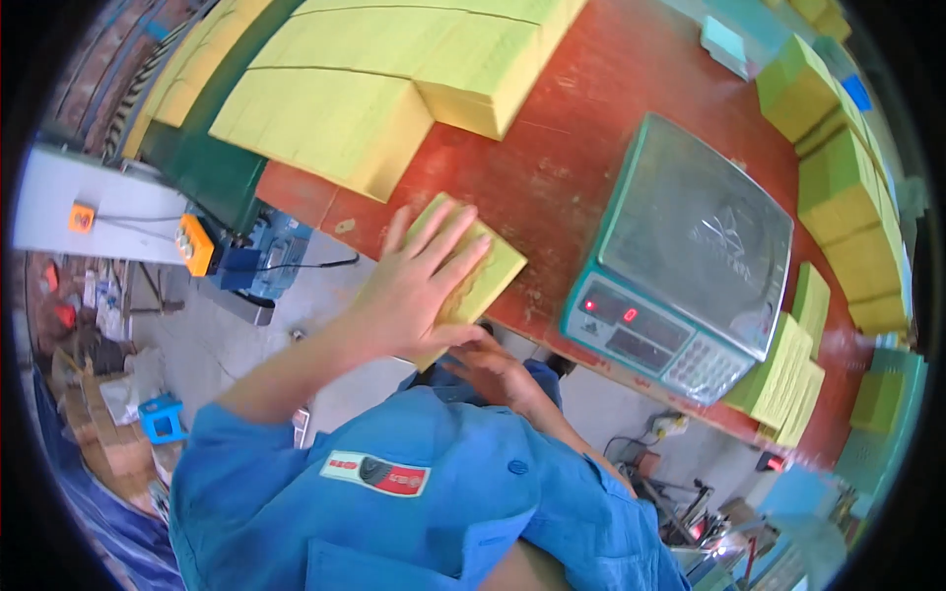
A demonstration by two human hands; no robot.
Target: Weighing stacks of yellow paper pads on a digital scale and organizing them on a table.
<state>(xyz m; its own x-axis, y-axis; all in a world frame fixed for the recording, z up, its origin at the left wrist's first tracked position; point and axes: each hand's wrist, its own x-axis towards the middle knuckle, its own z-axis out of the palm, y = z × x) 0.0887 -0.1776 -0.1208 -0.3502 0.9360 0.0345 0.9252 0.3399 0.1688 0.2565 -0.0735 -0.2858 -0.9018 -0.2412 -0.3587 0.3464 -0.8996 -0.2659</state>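
Note:
A small stack of yellow paper [489, 280] sits tilted at the front edge of the red table, partly jutting past it. My left hand [429, 276] lies across its upper face, fingers spread over it and thumb reaching to the near side. Close to that thumb, my right hand [498, 372] has its curled fingers at the stack's lower end; part of their grip is hidden behind the left hand. A digital scale [695, 236] with a teal body and metal pan stands to the right, with red digits lit.
Large yellow paper blocks [325, 123] cover the table's far left. More yellow stacks [852, 212] line the right side, and several thin ones [783, 379] lean beside the scale. Beyond the left table edge are an orange switch box [196, 245] and a blue stool [162, 419].

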